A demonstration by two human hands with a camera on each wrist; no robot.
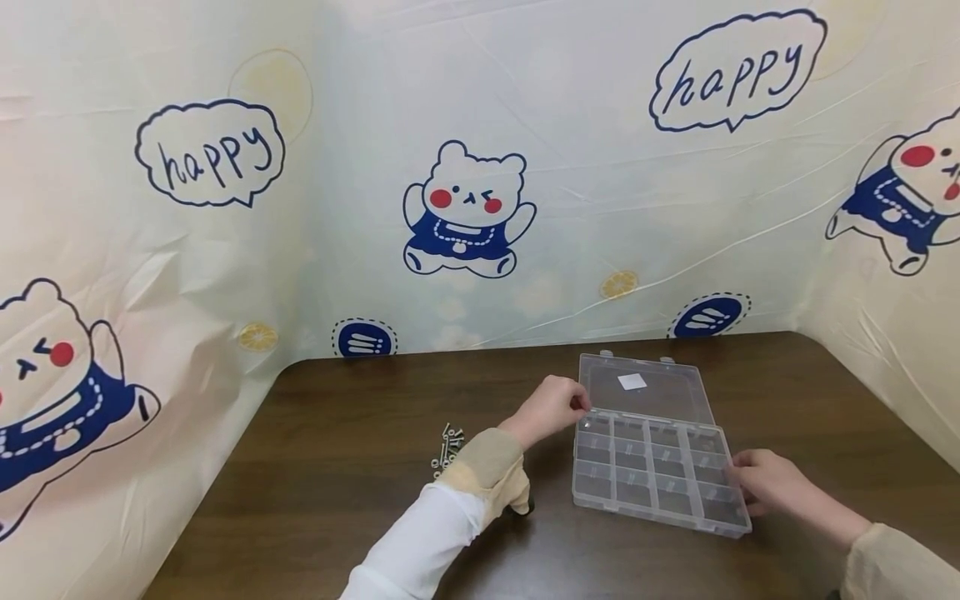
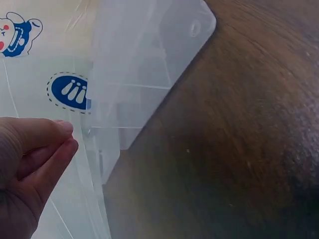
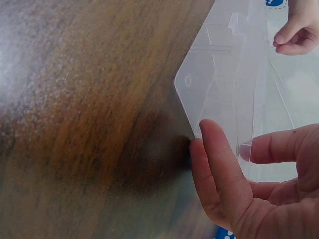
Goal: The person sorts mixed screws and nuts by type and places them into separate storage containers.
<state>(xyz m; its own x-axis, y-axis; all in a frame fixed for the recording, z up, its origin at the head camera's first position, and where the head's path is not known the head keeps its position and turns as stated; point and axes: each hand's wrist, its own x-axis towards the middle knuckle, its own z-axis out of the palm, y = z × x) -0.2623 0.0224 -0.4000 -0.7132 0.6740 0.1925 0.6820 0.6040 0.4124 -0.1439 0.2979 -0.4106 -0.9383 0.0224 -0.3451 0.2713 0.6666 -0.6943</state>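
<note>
A clear plastic compartment box (image 1: 667,518) lies on the table with its hinged lid (image 1: 660,387) folded open toward the back. Over the box's back left corner compartment is my left hand (image 1: 551,408), thumb and forefinger brought together at the tips. Nothing shows between those fingertips in the left wrist view. A small shiny bit appears in the compartment below them. My right hand (image 1: 776,483) grips the right side wall, the thumb at the rim and the other fingers along the outside, low on the wall.
Small metal screws and nuts (image 1: 450,446) lie in a loose pile left of the box, partly behind the left forearm. A white label (image 1: 632,381) is on the lid. The brown wooden table (image 1: 337,467) ends at a printed curtain (image 1: 465,100).
</note>
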